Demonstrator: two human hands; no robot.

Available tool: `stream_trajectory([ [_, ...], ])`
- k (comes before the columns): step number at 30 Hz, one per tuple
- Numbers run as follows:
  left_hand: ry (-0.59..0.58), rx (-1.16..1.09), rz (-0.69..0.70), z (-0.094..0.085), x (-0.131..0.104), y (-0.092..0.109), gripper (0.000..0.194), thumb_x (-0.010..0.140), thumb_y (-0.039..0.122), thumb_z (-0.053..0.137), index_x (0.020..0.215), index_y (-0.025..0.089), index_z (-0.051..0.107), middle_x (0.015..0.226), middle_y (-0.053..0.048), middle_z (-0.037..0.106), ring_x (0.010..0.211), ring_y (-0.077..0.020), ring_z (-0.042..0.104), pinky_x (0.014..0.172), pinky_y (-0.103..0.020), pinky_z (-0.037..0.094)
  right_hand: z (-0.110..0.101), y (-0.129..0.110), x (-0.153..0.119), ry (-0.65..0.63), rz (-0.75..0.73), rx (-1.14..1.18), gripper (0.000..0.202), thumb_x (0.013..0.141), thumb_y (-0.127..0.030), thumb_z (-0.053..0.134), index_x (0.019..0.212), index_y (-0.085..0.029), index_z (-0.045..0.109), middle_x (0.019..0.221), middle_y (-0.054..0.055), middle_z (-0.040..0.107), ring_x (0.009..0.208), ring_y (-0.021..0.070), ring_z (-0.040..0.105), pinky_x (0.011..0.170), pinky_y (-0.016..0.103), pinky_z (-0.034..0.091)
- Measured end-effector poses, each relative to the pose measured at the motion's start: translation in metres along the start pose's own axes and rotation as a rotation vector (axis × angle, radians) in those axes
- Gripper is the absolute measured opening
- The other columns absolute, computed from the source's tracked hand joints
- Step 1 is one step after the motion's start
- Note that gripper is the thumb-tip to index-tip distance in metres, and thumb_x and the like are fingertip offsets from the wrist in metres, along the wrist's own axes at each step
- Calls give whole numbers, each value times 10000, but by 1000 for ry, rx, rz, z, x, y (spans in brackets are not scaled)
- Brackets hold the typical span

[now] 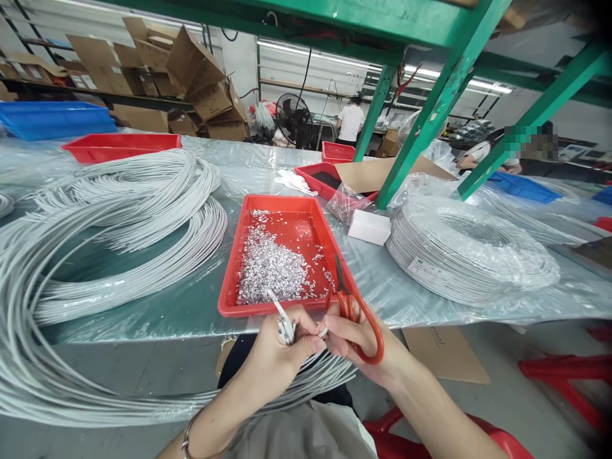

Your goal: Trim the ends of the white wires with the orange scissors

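My left hand is closed round the ends of several white cables, whose long run curves down across my lap and off to the left. The fingertips of my right hand pinch one cable end close to my left thumb. Orange-handled scissors hang on my right hand, their dark blades pointing up over the tray's rim. Just beyond both hands lies a red tray holding a heap of small silvery bits.
Large coils of white cable cover the table's left side. A plastic-wrapped cable coil sits at right beside a small white box. Green frame posts rise from the table. A red stool stands low at right. Two people are in the background.
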State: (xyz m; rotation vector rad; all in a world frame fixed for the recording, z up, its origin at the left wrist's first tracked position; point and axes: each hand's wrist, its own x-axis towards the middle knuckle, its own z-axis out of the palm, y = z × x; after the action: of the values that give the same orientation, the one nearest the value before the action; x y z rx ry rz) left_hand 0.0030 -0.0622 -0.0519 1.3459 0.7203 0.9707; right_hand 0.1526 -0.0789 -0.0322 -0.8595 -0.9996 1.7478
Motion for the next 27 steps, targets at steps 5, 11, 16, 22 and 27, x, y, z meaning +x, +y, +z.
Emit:
stream_trajectory([
  [5,-24,4,13,-4,1,5,75,662,107,614,607,148,583,593,11,553,583,-123,485,576,-235,382,1,9,4,-78,76,59,323,782,-336,573,510,-188,480,295,-133,293,272,33,132,369,224,196],
  [11,-185,-112,-41,-11,2,3,224,745,304,621,596,137,633,564,-16,590,516,-109,474,525,-230,365,4,-3,2,-43,-88,-93,304,726,-313,689,498,-157,562,431,-41,505,431,87,433,426,219,273],
  [16,-229,-232,-183,-13,2,0,336,666,460,672,636,125,672,426,19,490,386,-63,314,391,-210,174,4,-12,0,-50,-185,-246,100,692,-221,730,639,-147,692,544,3,627,506,121,523,482,227,363],
  [22,-141,-278,-224,-14,1,4,293,668,428,688,650,135,669,436,29,494,380,-46,271,384,-206,146,1,-18,1,-68,-218,-358,103,687,-208,723,783,-172,724,576,0,634,475,110,524,464,224,401],
  [27,-133,-276,-215,-15,0,3,296,668,425,689,653,131,661,426,34,480,380,-47,287,385,-205,146,2,-19,2,-45,-199,-389,123,677,-197,726,798,-174,727,584,-1,637,459,93,492,449,212,381],
])
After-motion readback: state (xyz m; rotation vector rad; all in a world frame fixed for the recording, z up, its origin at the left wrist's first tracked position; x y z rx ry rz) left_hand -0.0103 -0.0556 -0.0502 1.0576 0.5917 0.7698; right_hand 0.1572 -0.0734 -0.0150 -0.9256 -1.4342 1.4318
